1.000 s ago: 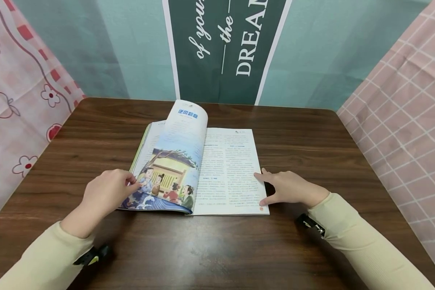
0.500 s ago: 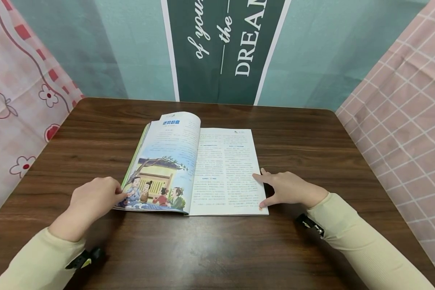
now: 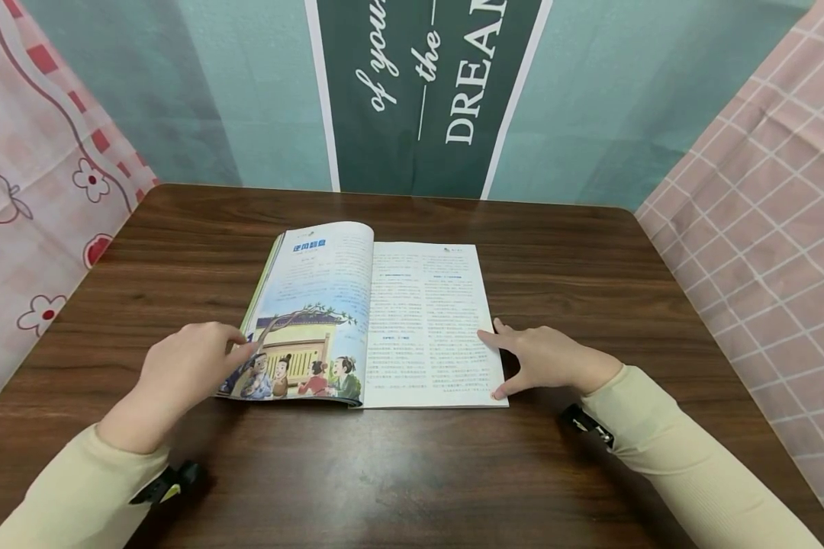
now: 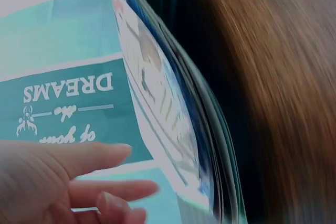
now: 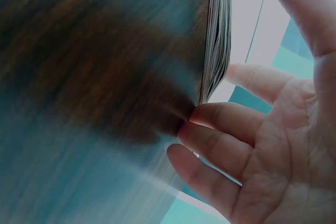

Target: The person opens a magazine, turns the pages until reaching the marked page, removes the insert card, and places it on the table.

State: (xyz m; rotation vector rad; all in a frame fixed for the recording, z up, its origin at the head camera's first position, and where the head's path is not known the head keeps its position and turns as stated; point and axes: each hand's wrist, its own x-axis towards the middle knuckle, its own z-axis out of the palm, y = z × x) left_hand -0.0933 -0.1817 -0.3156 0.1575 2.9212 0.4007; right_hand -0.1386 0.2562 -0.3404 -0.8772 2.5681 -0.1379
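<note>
An open magazine lies on the dark wood table, its left page showing a drawing of a house and several figures. My left hand is at the left page's outer edge, fingers loosely bent. In the left wrist view, the fingers are apart from the curved page, with nothing pinched between them. On the other side, my right hand rests along the right page's outer edge, thumb and forefinger spread over the paper. Its other fingertips touch the stacked page edges in the right wrist view.
Brown table extends around the magazine. Behind it hangs a teal cloth with white lettering. A pink fruit-and-flower cloth borders the left side, and a pink checked cloth the right.
The turned page has come down leftward and now lies on the left stack. My left hand moved left with it, let go of it, then shifted slightly back up. The right hand stayed put.
</note>
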